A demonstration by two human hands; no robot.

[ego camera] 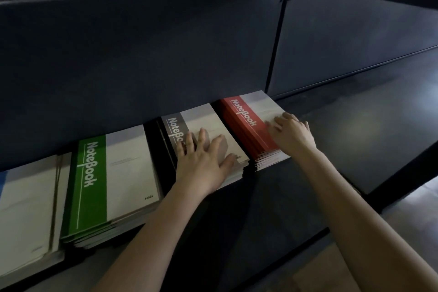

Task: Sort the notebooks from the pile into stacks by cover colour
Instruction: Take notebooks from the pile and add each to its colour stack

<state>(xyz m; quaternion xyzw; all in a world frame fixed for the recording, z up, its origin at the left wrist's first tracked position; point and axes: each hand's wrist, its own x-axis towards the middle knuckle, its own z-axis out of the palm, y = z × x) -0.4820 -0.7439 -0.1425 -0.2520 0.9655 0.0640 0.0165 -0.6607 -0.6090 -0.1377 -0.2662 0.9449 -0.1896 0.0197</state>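
Several stacks of notebooks lie in a row on a dark shelf. A red-banded stack (239, 116) sits furthest right, and my right hand (290, 131) rests flat on its white cover. Left of it is a grey-banded stack (201, 121), where my left hand (203, 159) lies with fingers spread on the top cover. A green-banded stack (106, 180) comes further left. At the far left lies a pile (26, 208) showing a white cover with a blue edge.
A dark back panel (142, 54) rises right behind the stacks. The dark shelf surface (355, 125) stretches to the right of the red stack. The shelf's front edge (308, 239) runs below my arms, with pale floor (407, 211) beyond.
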